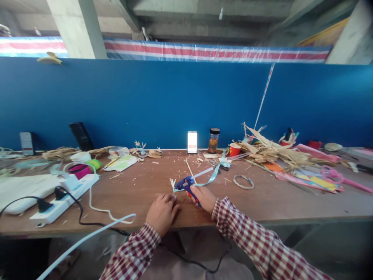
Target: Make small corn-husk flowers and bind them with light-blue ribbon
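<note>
A brown wooden workbench (pixel 262 202) littered with scraps runs along a blue partition wall (pixel 163 101). Far left of the fingers lies a white power strip (pixel 67 196) with black plugs in it, and behind it rolls of pink and green tape (pixel 84 168). The left hand (pixel 162 213) rests knuckles-up at the bench's near edge, fingers bent, their tips at the foot of a pale husk sliver (pixel 172 182); whether they pinch it cannot be told. Just right of it, the right hand (pixel 205 198) is wrapped around the grip of a blue glue gun (pixel 185 183). The gun's long axis runs from those fingers leftward and slightly away, nozzle nearly at the sliver. It looks light, rigid plastic, best held by the grip, clear of the tip. A limp light-blue ribbon (pixel 212 175) trails beyond the right fingers. Farther right lie a wire ring (pixel 243 181), a jar (pixel 213 140), a red cup (pixel 234 149) and a heap of dry husks (pixel 272 152).
</note>
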Available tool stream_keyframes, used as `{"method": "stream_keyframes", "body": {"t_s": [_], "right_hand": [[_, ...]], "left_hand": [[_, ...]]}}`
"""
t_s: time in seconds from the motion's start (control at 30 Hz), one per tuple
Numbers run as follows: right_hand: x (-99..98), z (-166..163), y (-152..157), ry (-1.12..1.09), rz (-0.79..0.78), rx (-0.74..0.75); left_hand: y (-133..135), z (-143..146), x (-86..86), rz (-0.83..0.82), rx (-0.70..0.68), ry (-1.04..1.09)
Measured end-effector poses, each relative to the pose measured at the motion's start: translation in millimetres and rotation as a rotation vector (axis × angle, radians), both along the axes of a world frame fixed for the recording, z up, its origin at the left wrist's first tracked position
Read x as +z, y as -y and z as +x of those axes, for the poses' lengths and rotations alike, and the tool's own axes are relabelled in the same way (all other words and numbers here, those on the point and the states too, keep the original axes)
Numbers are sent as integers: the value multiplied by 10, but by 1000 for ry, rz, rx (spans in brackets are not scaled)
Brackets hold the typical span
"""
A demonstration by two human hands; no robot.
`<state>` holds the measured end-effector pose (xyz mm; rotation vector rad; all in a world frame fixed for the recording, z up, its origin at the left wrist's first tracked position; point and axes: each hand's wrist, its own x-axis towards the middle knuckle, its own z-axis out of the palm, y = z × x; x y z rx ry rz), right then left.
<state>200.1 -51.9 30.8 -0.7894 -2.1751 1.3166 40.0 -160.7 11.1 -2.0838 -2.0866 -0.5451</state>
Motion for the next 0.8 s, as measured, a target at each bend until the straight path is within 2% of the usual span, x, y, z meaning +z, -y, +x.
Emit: {"method": "stream_keyframes", "body": {"t_s": [0.4,0.8], "right_hand": [[8,-18,-17,46,76,22],[6,-13,-14,73,68,34]], "left_hand": [[5,24,16,-13,9,-8],[21,34,37,-22,16,-41]]}}
